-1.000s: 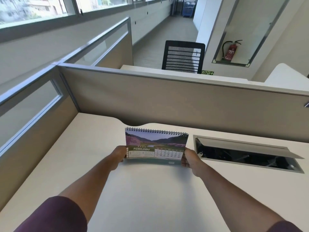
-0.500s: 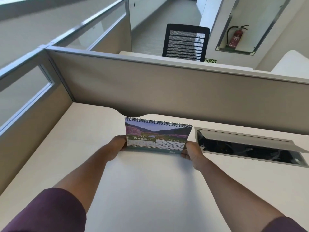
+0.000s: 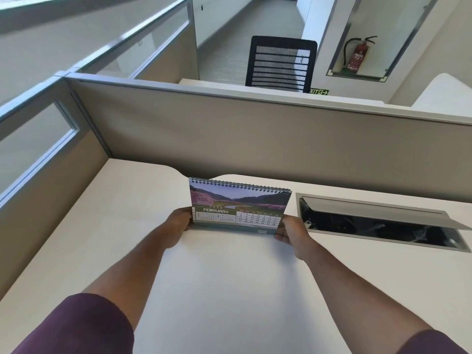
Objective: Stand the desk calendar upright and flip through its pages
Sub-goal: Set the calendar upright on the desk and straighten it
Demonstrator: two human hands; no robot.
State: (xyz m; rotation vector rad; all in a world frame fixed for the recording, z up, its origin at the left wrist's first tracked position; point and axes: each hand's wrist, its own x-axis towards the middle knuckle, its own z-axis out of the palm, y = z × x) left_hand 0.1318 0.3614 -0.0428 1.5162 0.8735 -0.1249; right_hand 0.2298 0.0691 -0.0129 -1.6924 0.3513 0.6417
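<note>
A spiral-bound desk calendar [image 3: 238,205] stands upright on the white desk [image 3: 229,290], showing the FEBRUARY page with a landscape photo above the date grid. My left hand [image 3: 178,226] grips its lower left corner. My right hand [image 3: 292,232] grips its lower right corner. The spiral binding runs along the top edge. The calendar's back side is hidden.
An open cable tray [image 3: 378,223] with a raised grey lid is set into the desk just right of the calendar. A beige partition [image 3: 255,139] walls the desk at the back and left. A black mesh chair [image 3: 281,63] stands beyond it.
The camera has tilted down slightly, so the view shifted. Both hands keep the same grip on the calendar's lower corners, and the February page stays in front.
</note>
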